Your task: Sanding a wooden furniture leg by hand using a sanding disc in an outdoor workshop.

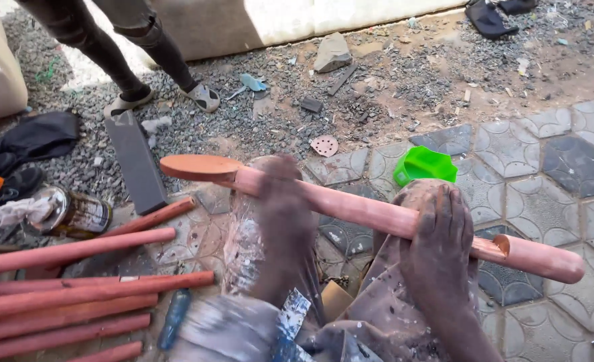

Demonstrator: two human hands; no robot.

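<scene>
A long reddish wooden spoon (350, 204) lies across my knee, its bowl end at the left and its thick handle end at the right. My right hand (439, 245) presses down on the shaft and holds it against my knee. My left hand (285, 221) is blurred with motion and lies over the shaft nearer the bowl. Whether it holds anything I cannot tell.
Several reddish wooden sticks (76, 295) lie on the ground at the left. A tin (76, 213) with a rag, a dark flat block (136, 161), a green plastic container (425, 165) and a round sanding disc (324, 145) lie around. Another person's legs (143, 53) stand on gravel beyond.
</scene>
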